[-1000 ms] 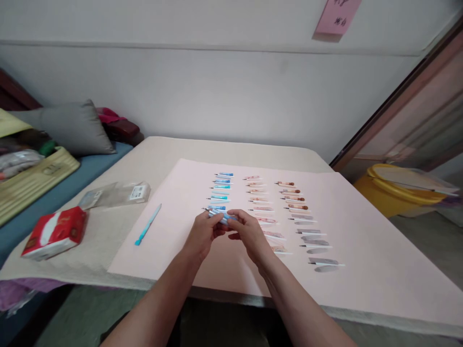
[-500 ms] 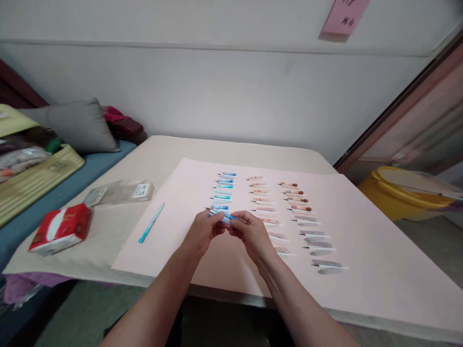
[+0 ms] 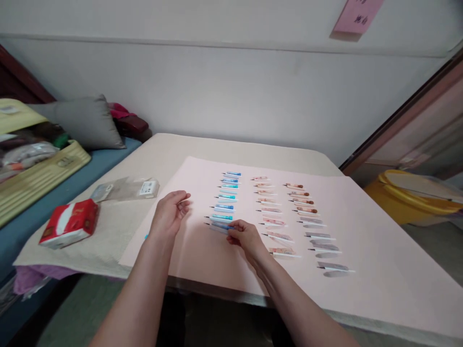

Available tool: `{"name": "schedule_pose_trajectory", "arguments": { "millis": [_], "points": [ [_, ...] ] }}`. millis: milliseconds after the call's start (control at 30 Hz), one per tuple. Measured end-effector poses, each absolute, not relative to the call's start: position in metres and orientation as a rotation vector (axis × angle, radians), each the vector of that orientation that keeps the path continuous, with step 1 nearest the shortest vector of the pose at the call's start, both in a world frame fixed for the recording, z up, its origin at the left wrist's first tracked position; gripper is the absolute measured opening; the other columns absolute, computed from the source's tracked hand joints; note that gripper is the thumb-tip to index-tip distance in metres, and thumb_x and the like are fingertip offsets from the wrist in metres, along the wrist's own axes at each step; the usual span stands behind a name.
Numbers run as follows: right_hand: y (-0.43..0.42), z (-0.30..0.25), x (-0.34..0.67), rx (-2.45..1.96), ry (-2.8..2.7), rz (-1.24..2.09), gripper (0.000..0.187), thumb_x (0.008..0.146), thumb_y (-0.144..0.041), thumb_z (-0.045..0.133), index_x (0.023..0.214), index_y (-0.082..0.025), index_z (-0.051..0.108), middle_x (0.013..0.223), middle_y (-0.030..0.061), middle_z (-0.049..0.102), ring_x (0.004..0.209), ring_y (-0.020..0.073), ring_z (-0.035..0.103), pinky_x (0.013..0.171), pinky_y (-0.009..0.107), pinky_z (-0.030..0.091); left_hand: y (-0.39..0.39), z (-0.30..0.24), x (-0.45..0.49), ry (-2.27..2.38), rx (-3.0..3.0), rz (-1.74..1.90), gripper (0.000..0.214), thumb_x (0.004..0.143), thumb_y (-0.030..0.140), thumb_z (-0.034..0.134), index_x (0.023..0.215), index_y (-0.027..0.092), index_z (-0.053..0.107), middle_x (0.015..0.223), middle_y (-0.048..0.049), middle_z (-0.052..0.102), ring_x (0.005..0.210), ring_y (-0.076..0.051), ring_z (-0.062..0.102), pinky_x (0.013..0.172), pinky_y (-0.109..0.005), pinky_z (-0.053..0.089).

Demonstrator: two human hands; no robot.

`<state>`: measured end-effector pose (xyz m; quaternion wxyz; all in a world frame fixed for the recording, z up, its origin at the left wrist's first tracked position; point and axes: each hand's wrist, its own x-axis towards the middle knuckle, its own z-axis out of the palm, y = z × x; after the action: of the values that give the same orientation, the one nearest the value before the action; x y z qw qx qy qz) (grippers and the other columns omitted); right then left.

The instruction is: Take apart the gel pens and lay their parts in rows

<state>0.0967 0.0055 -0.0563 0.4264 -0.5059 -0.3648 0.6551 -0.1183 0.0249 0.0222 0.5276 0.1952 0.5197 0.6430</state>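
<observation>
A pink paper sheet (image 3: 202, 260) lies on the table with three columns of small nail tips on sticks: a blue column (image 3: 226, 197), a pink patterned column (image 3: 269, 212) and a brown-to-grey column (image 3: 311, 221). My right hand (image 3: 244, 236) rests on the sheet with its fingers pinched on a blue nail tip (image 3: 220, 226) at the near end of the blue column. My left hand (image 3: 170, 214) hovers to the left of that column, fingers loosely curled and apart, holding nothing.
A red tissue pack (image 3: 68, 221) and a clear plastic packet (image 3: 125, 189) lie on the table's left. A grey pillow (image 3: 83, 123) and a yellow tray (image 3: 39, 176) are further left. A yellow basin (image 3: 408, 195) stands at the right.
Both hands held a blue nail tip together above the sheet. Now my left hand has let go and moved left, and my right hand has lowered the tip to the blue column's end.
</observation>
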Motion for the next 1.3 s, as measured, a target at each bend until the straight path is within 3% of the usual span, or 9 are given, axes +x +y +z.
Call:
{"name": "schedule_pose_trajectory", "arguments": {
  "millis": [100, 300, 433, 567, 800, 1000, 1300],
  "points": [
    [0.007, -0.069, 0.09, -1.297, -0.969, 1.606, 0.019, 0.056, -0.021, 0.067, 0.073, -0.015, 0.061, 0.05, -0.0058, 0.052, 0.045, 0.011, 0.054, 0.048, 0.025, 0.045, 0.022, 0.026, -0.11, 1.304, 0.666, 1.449, 0.02, 0.061, 0.023, 0.069, 0.077, 0.013, 0.061, 0.082, -0.0061, 0.063, 0.059, -0.008, 0.055, 0.05, -0.018, 0.04],
    [0.012, -0.083, 0.084, -1.336, -1.105, 1.519, 0.017, 0.056, -0.021, 0.063, 0.072, -0.016, 0.06, 0.046, -0.0075, 0.049, 0.043, 0.0115, 0.052, 0.045, 0.025, 0.043, 0.021, 0.017, -0.104, 1.646, 1.368, 1.038, 0.009, 0.062, 0.022, 0.064, 0.069, 0.018, 0.06, 0.063, -0.001, 0.057, 0.06, -0.014, 0.052, 0.057, -0.026, 0.036],
    [0.013, -0.091, 0.086, -1.344, -1.211, 1.458, 0.015, 0.059, -0.022, 0.06, 0.073, -0.017, 0.061, 0.045, -0.0077, 0.047, 0.041, 0.0108, 0.049, 0.043, 0.023, 0.039, 0.015, -0.001, -0.093, 1.736, 1.945, 0.528, 0.011, 0.065, 0.012, 0.055, 0.072, 0.019, 0.059, 0.077, -0.0038, 0.058, 0.073, -0.018, 0.052, 0.066, -0.029, 0.035],
    [0.013, -0.094, 0.088, -1.342, -1.262, 1.434, 0.013, 0.061, -0.022, 0.058, 0.072, -0.017, 0.061, 0.044, -0.007, 0.048, 0.041, 0.0107, 0.047, 0.043, 0.023, 0.036, 0.013, -0.02, -0.077, 1.572, 2.167, 0.306, 0.02, 0.068, 0.007, 0.049, 0.082, 0.019, 0.057, 0.088, -0.0055, 0.056, 0.077, -0.018, 0.053, 0.068, -0.028, 0.036],
    [0.013, -0.087, 0.09, -1.416, -1.355, 1.35, 0.013, 0.061, -0.02, 0.057, 0.072, -0.019, 0.063, 0.047, -0.0042, 0.055, 0.044, 0.0121, 0.049, 0.045, 0.023, 0.036, 0.017, -0.033, -0.068, 1.479, 2.237, 0.243, 0.012, 0.076, 0.011, 0.044, 0.079, 0.018, 0.053, 0.085, -0.0064, 0.055, 0.075, -0.018, 0.052, 0.067, -0.029, 0.036],
    [0.017, -0.062, 0.105, -1.518, -1.351, 1.27, 0.017, 0.063, -0.022, 0.06, 0.079, -0.021, 0.065, 0.069, 0.0004, 0.062, 0.043, 0.0108, 0.052, 0.041, 0.024, 0.039, 0.017, -0.033, -0.065, 1.506, 2.234, 0.192, 0.018, 0.075, 0.007, 0.04, 0.077, 0.018, 0.055, 0.084, -0.0071, 0.055, 0.076, -0.019, 0.052, 0.069, -0.03, 0.036],
    [0.022, -0.027, 0.127, -1.475, -1.363, 1.194, 0.019, 0.069, -0.035, 0.058, 0.076, -0.018, 0.062, 0.066, 0.0011, 0.061, 0.054, 0.0148, 0.06, 0.047, 0.024, 0.045, 0.015, -0.027, -0.063, 1.587, 2.28, 0.153, 0.019, 0.073, 0.008, 0.043, 0.083, 0.018, 0.055, 0.088, -0.0088, 0.058, 0.079, -0.02, 0.054, 0.068, -0.03, 0.036]
  ]
}}
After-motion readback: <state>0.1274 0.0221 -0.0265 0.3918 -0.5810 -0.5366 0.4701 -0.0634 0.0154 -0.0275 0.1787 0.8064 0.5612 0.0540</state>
